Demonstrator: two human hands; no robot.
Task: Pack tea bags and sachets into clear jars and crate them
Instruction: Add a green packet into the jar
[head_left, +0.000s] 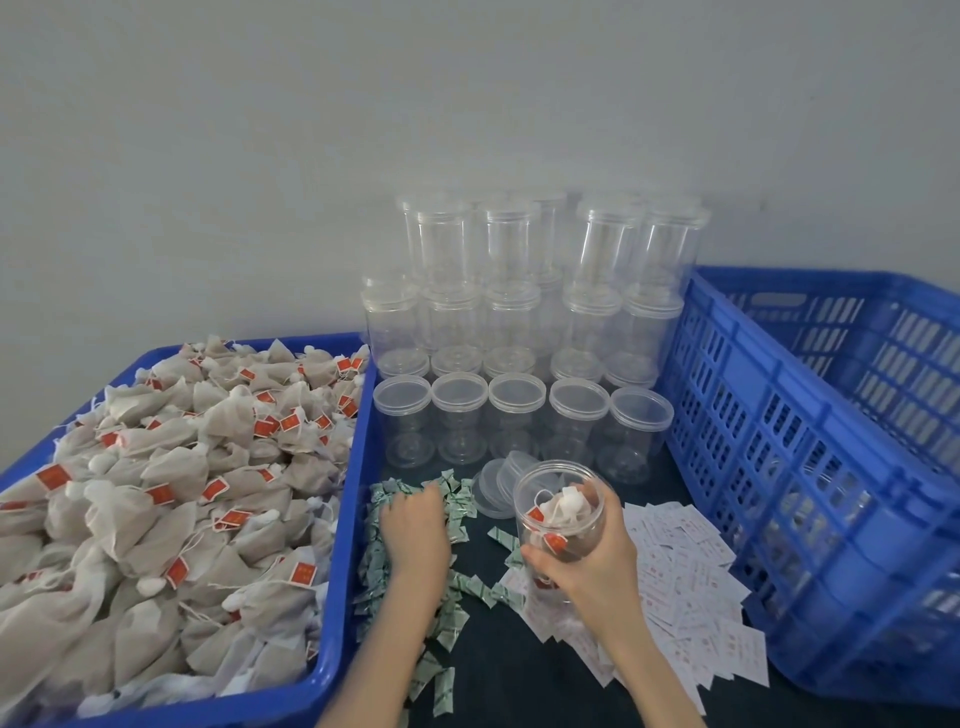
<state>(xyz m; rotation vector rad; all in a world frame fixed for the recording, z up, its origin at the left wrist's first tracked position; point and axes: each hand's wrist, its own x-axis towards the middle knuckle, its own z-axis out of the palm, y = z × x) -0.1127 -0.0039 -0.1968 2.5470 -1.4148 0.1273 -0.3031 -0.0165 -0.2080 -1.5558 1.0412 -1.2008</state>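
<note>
Your right hand (582, 561) grips an open jar (558, 514) holding tea bags, lower centre.
Your left hand (415, 525) curls into the green sachets (457, 504); pinch just one, then drop it in.

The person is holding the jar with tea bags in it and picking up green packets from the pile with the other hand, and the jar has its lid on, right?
Not quite: the head view shows the jar open, its lid off. The rest holds.

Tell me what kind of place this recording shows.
Probably a small packing station for tea products: a blue plastic bin heaped with red-tagged mesh tea bags, stacked clear lidded plastic jars against a plain wall, and a blue slatted plastic crate.
</note>
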